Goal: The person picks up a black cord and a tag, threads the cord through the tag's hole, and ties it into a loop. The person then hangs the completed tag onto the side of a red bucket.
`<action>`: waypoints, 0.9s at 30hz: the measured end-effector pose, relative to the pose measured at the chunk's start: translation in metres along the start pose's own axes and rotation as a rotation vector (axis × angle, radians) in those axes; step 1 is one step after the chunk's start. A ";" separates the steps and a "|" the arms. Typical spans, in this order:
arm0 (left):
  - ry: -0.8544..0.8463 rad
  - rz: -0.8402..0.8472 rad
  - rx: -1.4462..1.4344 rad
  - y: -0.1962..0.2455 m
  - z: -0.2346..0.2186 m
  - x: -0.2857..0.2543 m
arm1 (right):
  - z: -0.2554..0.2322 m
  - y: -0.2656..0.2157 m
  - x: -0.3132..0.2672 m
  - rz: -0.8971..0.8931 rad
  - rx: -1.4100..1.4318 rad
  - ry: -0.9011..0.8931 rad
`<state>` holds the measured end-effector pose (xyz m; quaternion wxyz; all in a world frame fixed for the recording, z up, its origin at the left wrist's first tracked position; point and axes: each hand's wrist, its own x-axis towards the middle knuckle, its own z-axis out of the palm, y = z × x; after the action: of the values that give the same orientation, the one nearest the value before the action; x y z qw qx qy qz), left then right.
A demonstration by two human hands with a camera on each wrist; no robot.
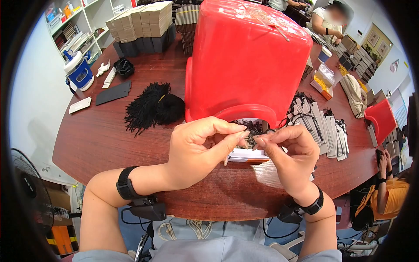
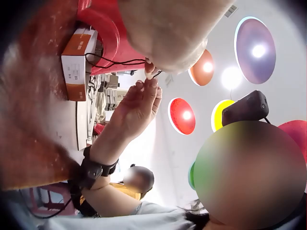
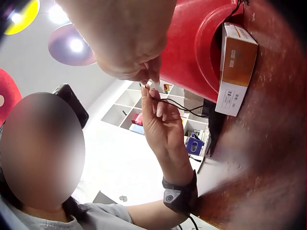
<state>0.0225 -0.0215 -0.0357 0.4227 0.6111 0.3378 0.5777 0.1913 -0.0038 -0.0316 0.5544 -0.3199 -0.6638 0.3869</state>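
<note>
Both hands are raised close together in front of a small white and orange box (image 2: 75, 67). The left hand (image 1: 196, 148) pinches a thin black cord (image 3: 180, 104) between thumb and forefinger. Facing it, the right hand (image 1: 290, 153) has thumb and forefinger pinched together on the cord, its other fingers curled. From the fingertips the cord loops toward the box, seen in both wrist views. Black cords with small pieces (image 1: 253, 131) lie in the box, beneath the arch of an upturned red plastic stool (image 1: 248, 61). What sits right between the fingertips is too small to tell.
A bundle of black cords (image 1: 155, 107) lies on the table left of the stool. Grey tags with black strings (image 1: 321, 126) spread to the right. Stacks of cards (image 1: 142, 22), a blue and white jug (image 1: 79, 72) and a black strip (image 1: 113, 93) stand or lie farther left. Other people sit around the table.
</note>
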 end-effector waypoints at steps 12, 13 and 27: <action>-0.036 -0.321 -0.248 0.004 0.003 0.004 | -0.002 0.002 0.000 -0.115 -0.085 -0.085; -0.036 -0.307 -0.250 0.004 0.003 0.004 | 0.001 0.001 0.000 -0.100 -0.037 -0.063; -0.115 -0.350 -0.254 0.008 0.005 0.003 | -0.013 -0.004 0.014 -0.183 -0.252 -0.178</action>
<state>0.0271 -0.0222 -0.0273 0.6086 0.5170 0.3385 0.4979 0.2017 0.0082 -0.0206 0.4819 -0.2897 -0.7798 0.2751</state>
